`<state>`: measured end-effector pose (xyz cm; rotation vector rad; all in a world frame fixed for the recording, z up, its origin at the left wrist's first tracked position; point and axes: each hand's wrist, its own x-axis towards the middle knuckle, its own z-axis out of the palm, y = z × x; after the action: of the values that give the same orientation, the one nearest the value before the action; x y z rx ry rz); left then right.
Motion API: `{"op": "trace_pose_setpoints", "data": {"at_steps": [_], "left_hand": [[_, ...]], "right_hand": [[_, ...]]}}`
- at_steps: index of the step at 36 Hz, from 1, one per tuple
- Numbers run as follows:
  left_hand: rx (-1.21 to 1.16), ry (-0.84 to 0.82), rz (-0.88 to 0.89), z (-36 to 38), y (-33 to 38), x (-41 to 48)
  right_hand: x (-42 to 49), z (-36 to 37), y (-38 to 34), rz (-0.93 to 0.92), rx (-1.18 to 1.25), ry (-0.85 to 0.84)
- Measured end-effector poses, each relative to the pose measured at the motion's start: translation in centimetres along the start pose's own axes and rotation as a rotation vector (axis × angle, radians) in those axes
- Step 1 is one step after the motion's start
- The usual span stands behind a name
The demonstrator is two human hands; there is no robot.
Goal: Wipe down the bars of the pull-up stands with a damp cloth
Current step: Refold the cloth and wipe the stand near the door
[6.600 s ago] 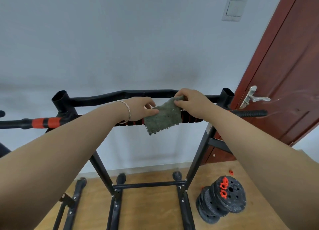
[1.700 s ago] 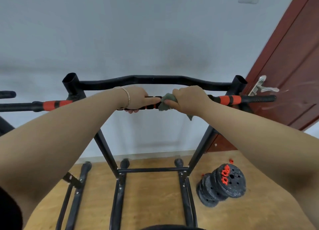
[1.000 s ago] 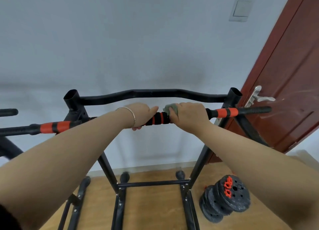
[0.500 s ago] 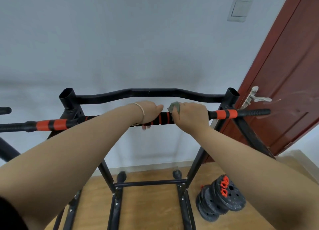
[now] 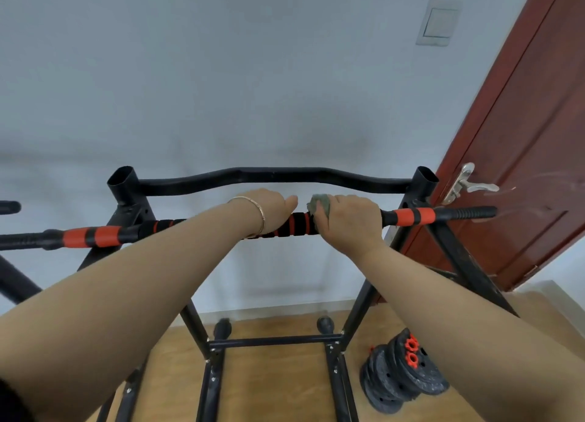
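My right hand [image 5: 345, 219] clasped the crumpled grey-green cloth [image 5: 319, 204] round the black-and-red foam-padded bar [image 5: 299, 224]; my left hand [image 5: 275, 209] gripped the bar beside it, steadying. Firm, twisting strokes seemed best.

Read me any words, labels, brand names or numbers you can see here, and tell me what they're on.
None can be read. The wall switch is blank, the padded bar and the door show no lettering, and any marks on the weight plates are too blurred to tell.
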<state>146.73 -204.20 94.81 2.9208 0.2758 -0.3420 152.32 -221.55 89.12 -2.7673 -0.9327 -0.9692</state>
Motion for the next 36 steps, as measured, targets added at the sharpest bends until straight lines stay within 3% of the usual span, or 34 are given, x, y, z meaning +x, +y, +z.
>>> {"op": "trace_pose_setpoints", "data": {"at_steps": [2,3,6,8,12,15,18,21,23,28,32,34,36], "left_hand": [[-0.145,-0.077,-0.073,0.1,0.1,0.1],[-0.093,-0.077,-0.054,0.4,0.1,0.0],[0.332,0.139,0.123,1.5,-0.5,-0.1],[0.417,0.286,0.155,2.1,-0.8,-0.5],[0.527,0.445,0.163,3.5,-1.1,-0.1],[0.491,0.415,0.164,2.8,-1.3,0.3],[0.221,0.276,0.170,1.3,-1.1,0.7],[0.171,0.093,0.108,0.1,-1.8,1.4],[0.241,0.078,0.060,0.5,-2.1,1.0],[0.292,0.367,0.033,2.4,-1.7,0.0],[0.334,0.471,0.013,3.6,-1.8,-0.9],[0.348,0.470,0.021,3.7,-1.7,-1.1],[0.378,0.395,0.081,2.9,-1.9,-0.9]], "right_hand": [[0.1,0.0,0.1,-0.023,-0.018,0.033],[0.2,-0.2,0.0,-0.028,-0.005,0.034],[0.8,-0.8,0.1,-0.011,0.021,-0.058],[1.8,-0.8,0.0,-0.052,-0.009,-0.155],[4.0,-1.0,0.1,0.081,0.163,-0.378],[2.7,-0.3,0.1,0.005,0.038,-0.158],[0.7,0.7,-0.2,0.026,0.009,0.016],[0.5,0.8,-0.2,0.003,0.006,0.082],[0.7,0.8,0.0,-0.006,0.000,0.080],[2.3,-0.3,0.2,-0.047,-0.021,-0.196],[5.2,-1.8,0.5,0.100,0.177,-0.596],[5.4,-1.8,0.4,0.115,0.192,-0.604],[4.1,-1.1,0.2,0.109,0.146,-0.381]]}}
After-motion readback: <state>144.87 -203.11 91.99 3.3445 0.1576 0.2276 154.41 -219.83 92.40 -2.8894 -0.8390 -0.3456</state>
